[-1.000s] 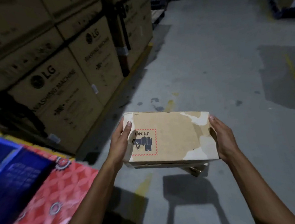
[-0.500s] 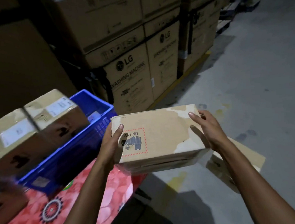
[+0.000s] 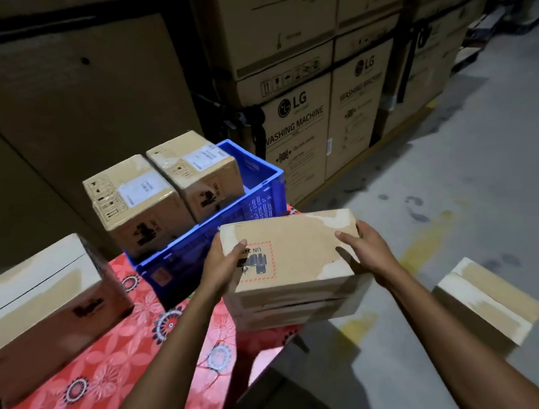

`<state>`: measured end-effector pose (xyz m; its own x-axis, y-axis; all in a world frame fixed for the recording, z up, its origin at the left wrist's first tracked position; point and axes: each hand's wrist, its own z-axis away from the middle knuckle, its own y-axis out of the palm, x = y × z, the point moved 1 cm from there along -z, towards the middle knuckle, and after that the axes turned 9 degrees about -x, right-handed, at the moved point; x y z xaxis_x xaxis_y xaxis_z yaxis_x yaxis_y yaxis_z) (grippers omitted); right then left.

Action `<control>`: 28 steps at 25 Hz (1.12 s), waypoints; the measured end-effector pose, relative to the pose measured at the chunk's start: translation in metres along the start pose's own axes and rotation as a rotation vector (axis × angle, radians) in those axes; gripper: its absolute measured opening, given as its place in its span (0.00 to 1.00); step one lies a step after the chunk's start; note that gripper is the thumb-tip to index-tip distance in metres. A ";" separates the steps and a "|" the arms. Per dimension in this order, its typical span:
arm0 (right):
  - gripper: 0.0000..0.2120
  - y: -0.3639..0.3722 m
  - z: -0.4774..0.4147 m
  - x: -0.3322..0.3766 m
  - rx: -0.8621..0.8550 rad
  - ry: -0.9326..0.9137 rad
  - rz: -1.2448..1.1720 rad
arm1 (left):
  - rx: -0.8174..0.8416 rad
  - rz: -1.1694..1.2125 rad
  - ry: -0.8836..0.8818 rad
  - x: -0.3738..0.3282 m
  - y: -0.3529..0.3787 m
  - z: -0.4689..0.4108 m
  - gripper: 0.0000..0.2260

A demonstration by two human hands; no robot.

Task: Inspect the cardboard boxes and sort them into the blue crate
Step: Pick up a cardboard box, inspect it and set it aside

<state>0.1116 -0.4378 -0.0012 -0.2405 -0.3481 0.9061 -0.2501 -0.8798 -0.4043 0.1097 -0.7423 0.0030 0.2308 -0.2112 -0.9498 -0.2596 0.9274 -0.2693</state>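
Note:
A flat cardboard box [image 3: 298, 253] with a red-bordered UN label is held in the air between both hands, just right of the blue crate [image 3: 261, 201]. My left hand [image 3: 224, 266] grips its left end, thumb lying on the top face. My right hand [image 3: 367, 251] grips the right end. The crate stands on a red floral tablecloth [image 3: 122, 354] and holds two tall cardboard boxes, one nearer [image 3: 136, 205] and one behind it [image 3: 198, 174], both with white labels on top.
A large cardboard box [image 3: 40, 306] sits on the table at the left. Another box [image 3: 485, 300] lies on the concrete floor at the right. Stacked washing-machine cartons [image 3: 301, 130] line the back. The table's right edge is under the held box.
My view has swung left from the floor to the table. The held box has travelled with both hands from over the floor to beside the blue crate.

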 end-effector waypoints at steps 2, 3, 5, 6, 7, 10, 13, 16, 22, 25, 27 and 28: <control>0.38 0.018 0.016 0.001 -0.039 -0.014 0.188 | -0.012 -0.132 0.053 0.017 -0.009 -0.004 0.19; 0.42 0.022 0.018 0.001 -0.062 0.005 0.263 | -0.005 -0.163 0.071 0.019 -0.010 -0.006 0.21; 0.48 0.027 0.019 0.006 -0.077 0.056 0.350 | 0.007 -0.288 0.124 0.017 -0.013 -0.010 0.28; 0.49 0.030 0.019 0.007 -0.078 0.079 0.397 | 0.020 -0.398 0.169 0.015 -0.013 -0.012 0.34; 0.51 0.034 0.018 0.007 -0.080 0.099 0.472 | 0.046 -0.519 0.210 0.012 -0.010 -0.012 0.40; 0.59 0.046 0.023 0.018 -0.087 0.144 0.643 | 0.087 -0.726 0.187 0.004 0.000 -0.009 0.50; 0.63 0.053 0.024 0.025 -0.103 0.159 0.714 | 0.113 -0.757 0.042 -0.002 0.005 -0.013 0.56; 0.64 0.053 0.020 0.022 -0.093 0.151 0.733 | 0.121 -0.738 -0.047 -0.003 0.008 -0.020 0.61; 0.66 0.056 0.012 0.022 -0.073 0.125 0.810 | 0.066 -0.804 -0.023 0.001 0.014 -0.025 0.60; 0.67 0.054 0.006 0.025 -0.043 0.134 0.827 | 0.082 -0.816 0.000 0.002 0.015 -0.024 0.59; 0.66 0.054 0.009 0.025 -0.054 0.133 0.807 | 0.083 -0.816 0.011 0.002 0.013 -0.023 0.59; 0.66 0.054 0.012 0.024 -0.073 0.131 0.799 | 0.089 -0.823 0.018 0.002 0.012 -0.024 0.59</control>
<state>0.1033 -0.4978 -0.0003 -0.4790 -0.8174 0.3199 -0.0154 -0.3566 -0.9341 0.0848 -0.7386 -0.0057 0.2997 -0.8376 -0.4568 0.0612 0.4947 -0.8669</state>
